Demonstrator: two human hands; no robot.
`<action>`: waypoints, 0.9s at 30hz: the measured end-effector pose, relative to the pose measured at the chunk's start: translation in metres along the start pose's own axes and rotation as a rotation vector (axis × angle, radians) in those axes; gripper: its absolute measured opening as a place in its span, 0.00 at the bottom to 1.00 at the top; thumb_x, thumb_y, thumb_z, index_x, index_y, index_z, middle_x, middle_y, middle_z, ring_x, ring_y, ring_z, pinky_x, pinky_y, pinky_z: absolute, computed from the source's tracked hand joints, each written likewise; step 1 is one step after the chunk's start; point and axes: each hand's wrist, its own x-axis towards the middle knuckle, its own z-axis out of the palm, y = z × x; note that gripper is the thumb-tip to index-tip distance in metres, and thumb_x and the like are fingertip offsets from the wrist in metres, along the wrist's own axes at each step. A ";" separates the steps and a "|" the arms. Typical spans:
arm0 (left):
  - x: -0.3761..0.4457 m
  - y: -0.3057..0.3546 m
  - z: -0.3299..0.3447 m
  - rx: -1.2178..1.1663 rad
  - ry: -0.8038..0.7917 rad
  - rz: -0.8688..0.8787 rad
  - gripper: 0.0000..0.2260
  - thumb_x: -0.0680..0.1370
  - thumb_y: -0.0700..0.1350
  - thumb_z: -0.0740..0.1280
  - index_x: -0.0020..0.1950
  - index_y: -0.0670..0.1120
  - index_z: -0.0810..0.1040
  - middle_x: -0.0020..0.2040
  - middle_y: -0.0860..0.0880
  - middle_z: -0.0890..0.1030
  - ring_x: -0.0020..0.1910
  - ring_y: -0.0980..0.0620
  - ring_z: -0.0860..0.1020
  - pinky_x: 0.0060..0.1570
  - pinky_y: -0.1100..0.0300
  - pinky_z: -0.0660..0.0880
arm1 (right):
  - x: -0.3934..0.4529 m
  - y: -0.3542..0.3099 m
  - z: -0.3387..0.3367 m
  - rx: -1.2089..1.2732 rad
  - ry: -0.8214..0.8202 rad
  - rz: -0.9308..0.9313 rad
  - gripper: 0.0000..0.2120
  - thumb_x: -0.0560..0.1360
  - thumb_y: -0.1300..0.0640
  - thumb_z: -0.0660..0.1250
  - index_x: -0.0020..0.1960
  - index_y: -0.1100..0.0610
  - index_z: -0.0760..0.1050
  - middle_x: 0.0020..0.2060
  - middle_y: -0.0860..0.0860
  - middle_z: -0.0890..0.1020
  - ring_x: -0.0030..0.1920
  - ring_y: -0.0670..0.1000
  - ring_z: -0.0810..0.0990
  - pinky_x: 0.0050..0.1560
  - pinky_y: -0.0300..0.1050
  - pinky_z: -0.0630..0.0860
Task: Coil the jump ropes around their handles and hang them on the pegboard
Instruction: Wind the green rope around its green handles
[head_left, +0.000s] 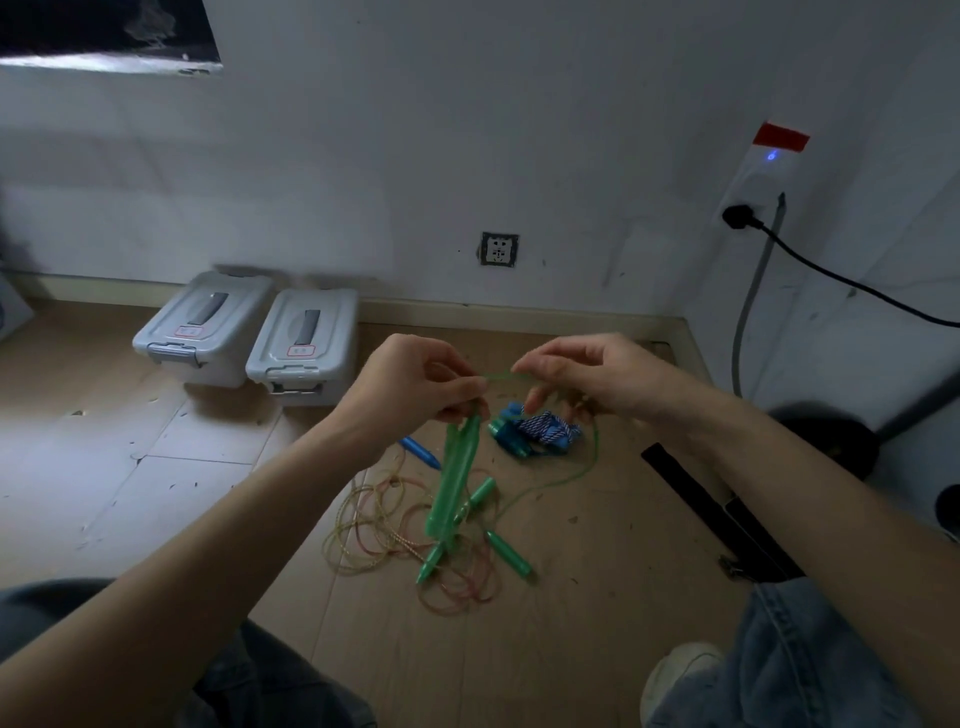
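1. Two bare hands are raised above the wooden floor (597, 597). The left hand (410, 384) is closed around the top ends of a pair of green handles (454, 478), which hang down, side by side and nearly upright.
2. The right hand (576, 379) pinches the thin green rope (584, 470) between thumb and fingers. A short piece of this rope is stretched between the two hands, and the rest drops in a loose curve down to the floor.
3. On the floor under the hands lie more green handles (509, 556) on a loose tangle of yellow and red rope (384, 525).
4. A blue handle (421, 453) lies just beside this tangle.
5. Behind, near the right hand, a blue and white rope (545, 430) is wound around its blue handles.
6. Two grey storage boxes (304, 343) with closed lids stand side by side at the wall (467, 130), well apart from the ropes.
7. The person's knees in jeans (810, 665) show at the bottom corners.
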 end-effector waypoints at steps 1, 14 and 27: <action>-0.001 0.002 0.003 0.010 -0.038 0.012 0.02 0.71 0.39 0.69 0.39 0.45 0.78 0.34 0.50 0.84 0.35 0.55 0.83 0.33 0.69 0.77 | 0.001 0.000 0.002 -0.033 -0.029 0.002 0.19 0.61 0.36 0.67 0.43 0.49 0.79 0.34 0.45 0.84 0.29 0.41 0.76 0.30 0.33 0.73; -0.007 0.011 0.006 -0.250 -0.264 -0.114 0.04 0.73 0.35 0.66 0.47 0.40 0.78 0.41 0.45 0.84 0.44 0.51 0.83 0.42 0.65 0.79 | 0.002 -0.001 -0.002 -0.011 0.143 -0.010 0.03 0.67 0.55 0.73 0.37 0.52 0.80 0.26 0.40 0.80 0.25 0.34 0.74 0.26 0.28 0.69; 0.003 -0.006 -0.001 0.897 0.238 0.451 0.08 0.74 0.50 0.65 0.47 0.48 0.79 0.40 0.51 0.74 0.37 0.54 0.72 0.37 0.60 0.71 | 0.004 0.000 0.003 -0.418 0.345 -0.210 0.03 0.71 0.58 0.71 0.44 0.51 0.81 0.39 0.42 0.72 0.34 0.37 0.70 0.34 0.26 0.65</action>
